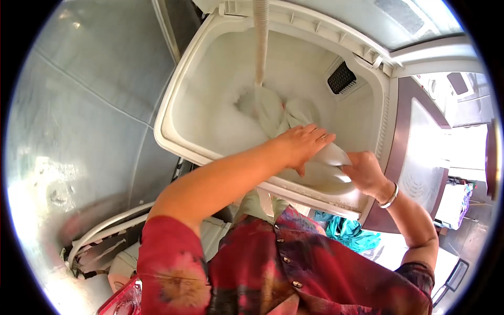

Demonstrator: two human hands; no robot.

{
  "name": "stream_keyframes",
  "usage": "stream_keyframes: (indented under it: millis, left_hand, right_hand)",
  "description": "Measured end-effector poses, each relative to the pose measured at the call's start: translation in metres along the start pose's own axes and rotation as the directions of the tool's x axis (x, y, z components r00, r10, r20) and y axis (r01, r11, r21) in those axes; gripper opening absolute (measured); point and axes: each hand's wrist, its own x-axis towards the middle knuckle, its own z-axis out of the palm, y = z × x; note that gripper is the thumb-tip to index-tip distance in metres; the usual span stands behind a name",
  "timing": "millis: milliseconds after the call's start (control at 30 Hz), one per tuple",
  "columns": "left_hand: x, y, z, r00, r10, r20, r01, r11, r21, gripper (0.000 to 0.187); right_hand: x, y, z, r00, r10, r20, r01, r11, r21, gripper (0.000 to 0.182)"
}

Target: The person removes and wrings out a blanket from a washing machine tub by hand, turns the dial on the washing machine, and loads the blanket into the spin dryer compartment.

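A long pale, wet cloth rises from the foamy water in a white washing machine tub. Its upper part is bunched near the front rim. My left hand lies across the cloth, its fingers over one side and the thumb on the other. Closed at the cloth's right end is my right hand, thumb and fingers gripping a fold; a bangle circles that wrist. A ribbed hose hangs down into the tub beside the cloth.
A dark grille sits in the tub's right wall. The raised lid stands behind. A large metal surface borders the left side. Teal fabric lies below the tub, and a red container is at the lower left.
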Motion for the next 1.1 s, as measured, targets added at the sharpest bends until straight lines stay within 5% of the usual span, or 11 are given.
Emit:
stream_keyframes:
  millis: [100, 167, 267, 500, 700, 733, 800, 867, 933, 1067, 1100]
  left_hand:
    - [0.028, -0.018, 0.033, 0.995, 0.094, -0.025, -0.096, 0.99, -0.099, 0.079]
    - [0.041, -0.007, 0.032, 0.953, 0.082, 0.291, 0.1, 0.824, -0.558, 0.061]
    - [0.041, 0.01, 0.036, 0.917, -0.17, 0.36, 0.342, 0.801, -0.491, 0.043]
    - [0.033, 0.027, -0.035, 0.958, -0.257, 0.13, 0.285, 0.783, -0.553, 0.034]
    - [0.003, 0.033, -0.111, 0.92, -0.347, -0.182, 0.078, 0.616, -0.784, 0.03]
    - [-0.005, 0.035, -0.127, 0.888, -0.404, -0.219, 0.056, 0.568, -0.821, 0.03]
    - [-0.026, 0.043, -0.16, 0.856, -0.453, -0.25, 0.027, 0.522, -0.853, 0.03]
    - [-0.05, 0.046, -0.187, 0.702, -0.545, -0.459, -0.174, 0.493, -0.852, 0.028]
    - [-0.094, 0.032, -0.203, 0.714, -0.683, -0.151, 0.133, 0.345, -0.929, 0.035]
    - [-0.18, -0.006, -0.208, 0.391, -0.837, -0.382, -0.094, 0.377, -0.922, 0.04]
    - [-0.2, -0.016, -0.206, 0.311, -0.86, -0.405, -0.124, 0.386, -0.914, 0.041]
  right_hand:
    - [-0.01, -0.006, 0.003, 0.99, -0.08, -0.12, 0.078, 0.997, -0.016, 0.011]
    - [-0.017, -0.004, 0.003, 0.98, -0.067, -0.187, 0.064, 0.998, -0.022, 0.009]
    - [-0.025, -0.007, 0.005, 0.955, -0.011, -0.296, 0.021, 0.999, 0.03, 0.005]
    - [-0.02, -0.064, -0.02, 0.839, -0.044, -0.542, 0.254, 0.913, 0.32, 0.018]
    - [-0.005, -0.158, -0.057, 0.771, -0.313, -0.555, 0.449, 0.885, 0.124, 0.019]
    - [-0.001, -0.174, -0.06, 0.74, -0.421, -0.525, 0.495, 0.869, 0.001, 0.019]
    - [0.011, -0.208, -0.055, 0.703, -0.462, -0.541, 0.606, 0.787, 0.116, 0.018]
    - [0.018, -0.243, -0.058, 0.607, -0.649, -0.459, 0.671, 0.728, -0.142, 0.024]
    - [0.033, -0.281, -0.046, 0.606, -0.69, -0.397, 0.727, 0.682, -0.076, 0.02]
    - [0.092, -0.355, 0.017, 0.428, -0.853, -0.3, 0.846, 0.494, -0.199, 0.006]
    - [0.108, -0.375, 0.039, 0.502, -0.837, -0.218, 0.821, 0.541, -0.184, 0.005]
